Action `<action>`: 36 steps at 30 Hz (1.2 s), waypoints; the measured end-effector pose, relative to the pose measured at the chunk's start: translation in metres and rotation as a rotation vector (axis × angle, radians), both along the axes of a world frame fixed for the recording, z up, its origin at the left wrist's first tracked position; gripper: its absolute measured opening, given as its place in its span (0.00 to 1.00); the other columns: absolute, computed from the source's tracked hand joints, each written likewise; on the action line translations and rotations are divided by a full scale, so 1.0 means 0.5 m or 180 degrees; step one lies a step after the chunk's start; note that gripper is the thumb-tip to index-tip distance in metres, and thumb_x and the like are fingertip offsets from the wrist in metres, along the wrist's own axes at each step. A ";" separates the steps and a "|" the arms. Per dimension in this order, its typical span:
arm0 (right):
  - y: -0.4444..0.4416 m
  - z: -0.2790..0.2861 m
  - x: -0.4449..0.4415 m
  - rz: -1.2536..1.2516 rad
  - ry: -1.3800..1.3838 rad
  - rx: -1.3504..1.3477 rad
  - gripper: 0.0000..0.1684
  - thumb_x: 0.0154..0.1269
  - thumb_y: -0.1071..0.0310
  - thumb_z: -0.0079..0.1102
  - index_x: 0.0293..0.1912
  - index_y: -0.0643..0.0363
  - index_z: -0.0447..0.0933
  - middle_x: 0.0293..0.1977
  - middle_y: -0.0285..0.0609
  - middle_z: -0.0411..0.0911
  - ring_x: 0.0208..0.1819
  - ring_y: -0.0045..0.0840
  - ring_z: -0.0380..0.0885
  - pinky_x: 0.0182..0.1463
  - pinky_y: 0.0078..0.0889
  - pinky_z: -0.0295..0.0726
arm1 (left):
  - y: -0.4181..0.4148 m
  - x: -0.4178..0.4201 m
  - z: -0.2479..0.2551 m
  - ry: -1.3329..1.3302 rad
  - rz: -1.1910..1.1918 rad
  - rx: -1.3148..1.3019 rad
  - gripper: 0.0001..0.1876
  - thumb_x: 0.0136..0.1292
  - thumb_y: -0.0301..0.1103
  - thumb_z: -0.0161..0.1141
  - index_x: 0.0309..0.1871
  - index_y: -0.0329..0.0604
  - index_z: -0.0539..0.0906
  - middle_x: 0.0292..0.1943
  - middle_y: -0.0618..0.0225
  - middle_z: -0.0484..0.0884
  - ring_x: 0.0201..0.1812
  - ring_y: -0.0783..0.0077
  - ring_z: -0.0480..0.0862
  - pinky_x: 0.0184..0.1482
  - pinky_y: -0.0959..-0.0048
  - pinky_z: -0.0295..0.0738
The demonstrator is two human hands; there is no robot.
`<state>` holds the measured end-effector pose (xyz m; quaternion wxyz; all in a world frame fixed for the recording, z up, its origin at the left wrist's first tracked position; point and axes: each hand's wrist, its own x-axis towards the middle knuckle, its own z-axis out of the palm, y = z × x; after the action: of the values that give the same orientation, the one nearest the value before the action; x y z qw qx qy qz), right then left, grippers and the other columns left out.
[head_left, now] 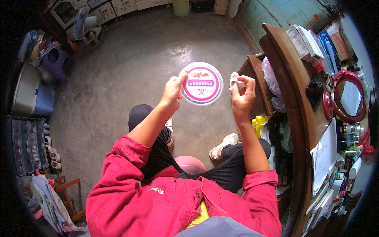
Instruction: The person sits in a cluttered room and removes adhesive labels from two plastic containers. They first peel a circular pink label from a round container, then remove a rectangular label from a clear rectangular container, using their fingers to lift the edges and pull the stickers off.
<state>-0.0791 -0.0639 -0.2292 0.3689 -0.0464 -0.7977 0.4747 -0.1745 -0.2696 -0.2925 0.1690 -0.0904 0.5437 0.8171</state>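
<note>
A round clear plastic container [202, 83] with a white and magenta printed lid is held up above the floor, its top facing me. My left hand [172, 91] grips it by the left rim, thumb on top; the other fingers are mostly hidden behind it. Just right of the container, apart from it, my right hand [244, 91] pinches a crumpled white tissue [234, 78] between thumb and fingers. The lid bears writing and a small orange picture.
A brown wooden desk [306, 118] runs along my right, with papers [324, 158], boxes [305, 43] and a red-framed mirror [350, 97] on it. A pink stool or ball [190, 164] shows between my legs. At far left stand bins [44, 97] and a shoe rack [29, 145].
</note>
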 end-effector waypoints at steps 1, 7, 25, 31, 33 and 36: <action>-0.007 0.009 0.005 -0.0114 0.0121 0.0562 0.11 0.64 0.80 0.61 0.45 0.61 0.76 0.38 0.43 0.76 0.36 0.26 0.78 0.42 0.30 0.79 | 0.004 0.005 0.001 0.0079 -0.0136 0.0029 0.22 0.61 0.55 0.71 0.34 0.48 0.77 0.25 0.76 0.77 0.20 0.84 0.70 0.20 0.80 0.56; -0.068 -0.022 0.028 0.0929 -0.0449 0.1329 0.18 0.60 0.75 0.63 0.51 0.61 0.79 0.50 0.53 0.78 0.54 0.47 0.76 0.60 0.45 0.76 | 0.024 0.048 0.031 0.0286 -0.0271 -0.0434 0.22 0.60 0.53 0.73 0.31 0.46 0.75 0.26 0.75 0.76 0.23 0.84 0.71 0.22 0.79 0.62; -0.096 -0.039 0.020 0.1357 -0.0219 0.1009 0.09 0.62 0.72 0.63 0.43 0.59 0.80 0.38 0.48 0.80 0.44 0.44 0.79 0.49 0.45 0.78 | 0.036 0.056 0.012 0.0021 -0.0760 -0.0630 0.23 0.60 0.56 0.72 0.29 0.50 0.73 0.25 0.78 0.73 0.25 0.84 0.69 0.25 0.80 0.61; -0.121 -0.026 0.052 0.1740 -0.0443 0.1327 0.08 0.60 0.74 0.62 0.41 0.60 0.78 0.39 0.49 0.78 0.43 0.45 0.79 0.47 0.44 0.79 | 0.016 0.047 0.013 0.0109 -0.0907 -0.0307 0.21 0.56 0.47 0.77 0.30 0.49 0.74 0.27 0.75 0.75 0.28 0.81 0.73 0.30 0.78 0.65; -0.097 -0.011 0.053 0.1659 -0.0740 0.1507 0.09 0.59 0.77 0.64 0.41 0.58 0.79 0.39 0.48 0.79 0.43 0.44 0.81 0.46 0.41 0.80 | 0.014 0.044 0.016 0.0314 -0.0864 -0.0268 0.20 0.54 0.42 0.79 0.31 0.49 0.74 0.28 0.75 0.76 0.29 0.81 0.74 0.31 0.78 0.66; -0.050 0.001 0.042 0.0972 -0.0998 0.1443 0.07 0.59 0.77 0.63 0.39 0.59 0.80 0.38 0.48 0.79 0.41 0.44 0.82 0.44 0.41 0.82 | 0.010 0.038 0.048 0.0219 -0.0701 -0.0408 0.20 0.56 0.40 0.77 0.30 0.51 0.72 0.28 0.76 0.79 0.28 0.83 0.75 0.30 0.82 0.65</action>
<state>-0.0583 -0.0888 -0.2289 0.1668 0.0847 -0.9281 0.3218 -0.1556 -0.2648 -0.2687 0.2327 -0.0127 0.6068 0.7599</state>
